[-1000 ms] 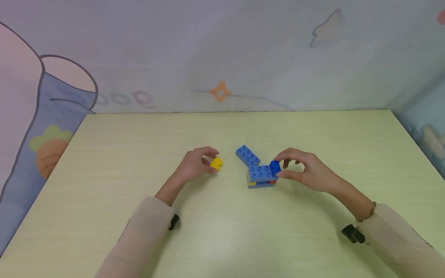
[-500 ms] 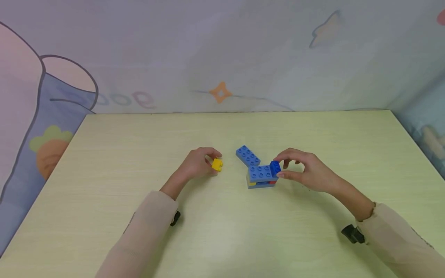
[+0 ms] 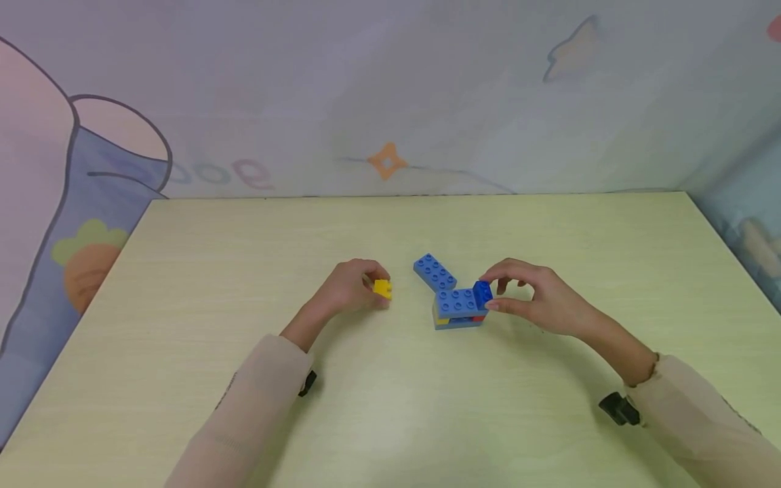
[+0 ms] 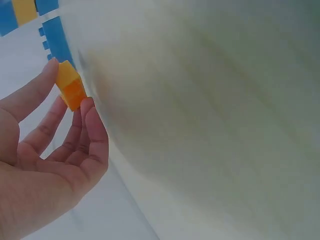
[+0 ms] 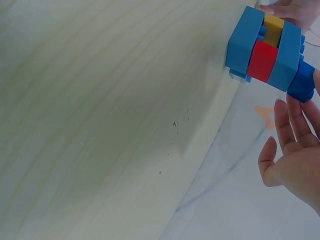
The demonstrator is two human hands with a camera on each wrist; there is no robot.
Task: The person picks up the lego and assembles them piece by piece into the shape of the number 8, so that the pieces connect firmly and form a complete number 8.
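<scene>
A child's playroom or nursery corner: cartoon wallpaper (image 3: pixel 122 156) with a carrot and star surrounds a pale wooden counter (image 3: pixel 244 237) carrying toy building bricks (image 3: pixel 459 306).

The head view looks forward and down from above the near edge of the table (image 3: pixel 183 271), taking in both arms at mid frame and the wall across the top. The left wrist view sits close behind the left hand (image 4: pixel 45 150) at lower left, rolled so the tabletop fills the right of the frame, with the yellow brick (image 4: pixel 70 90) at upper left. The right wrist view is likewise rolled and close, its right hand (image 5: pixel 295 150) at lower right; it shares the stack (image 5: pixel 267 52) with the head view (image 3: pixel 459 310).
</scene>
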